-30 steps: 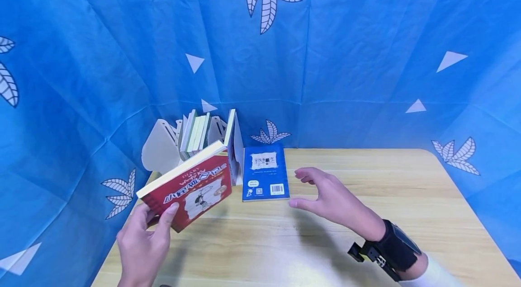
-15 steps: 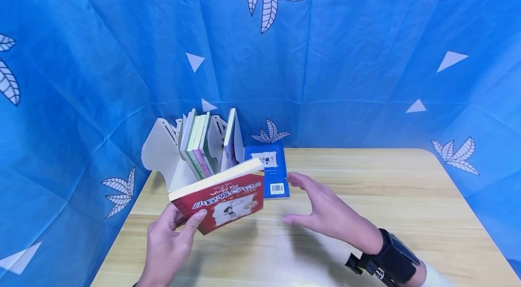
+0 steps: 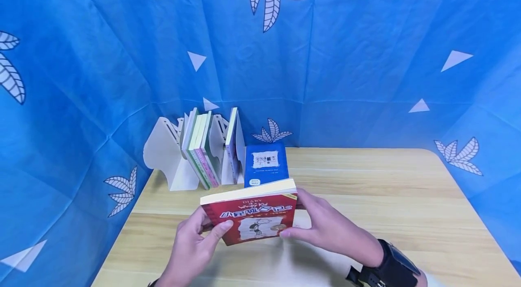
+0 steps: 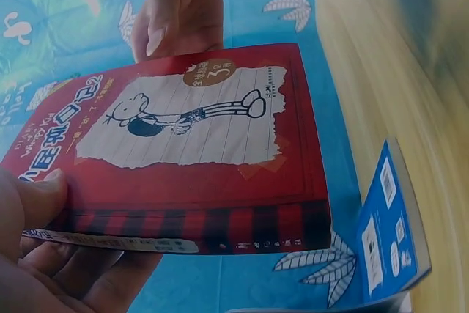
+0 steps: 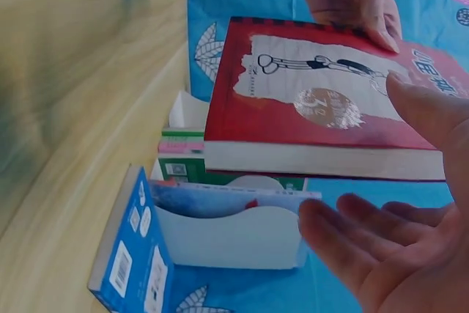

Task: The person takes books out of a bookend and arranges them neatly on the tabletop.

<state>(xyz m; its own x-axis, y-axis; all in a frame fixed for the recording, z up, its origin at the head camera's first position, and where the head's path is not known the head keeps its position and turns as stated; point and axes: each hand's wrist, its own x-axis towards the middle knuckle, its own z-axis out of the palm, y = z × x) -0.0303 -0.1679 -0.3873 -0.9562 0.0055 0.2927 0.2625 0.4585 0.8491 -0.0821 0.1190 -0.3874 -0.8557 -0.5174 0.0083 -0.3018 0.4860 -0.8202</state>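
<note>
My left hand (image 3: 194, 242) grips a red paperback book (image 3: 254, 214) by its spine side, thumb on the front cover and fingers behind. The cover carries a cartoon figure on a torn-paper panel. The book is held above the table, tilted, its pale page edge facing up. At its other side is my right hand (image 3: 325, 228). The right wrist view shows the right thumb (image 5: 425, 111) over the cover and the spread fingers (image 5: 366, 236) below the book, with a gap under it. A blue book (image 3: 266, 160) lies behind the red one, partly hidden by it.
A white book rack (image 3: 172, 156) stands at the back left of the wooden table (image 3: 366, 178). Several upright books (image 3: 203, 151) lean in it, and a thin book (image 3: 232, 142) stands in its right section. A blue patterned curtain (image 3: 346, 52) hangs behind.
My left hand has carried the red book rightward from near the rack to my right hand, levelling it somewhat. The right hand, earlier apart from it, now has thumb and fingers around its right edge.
</note>
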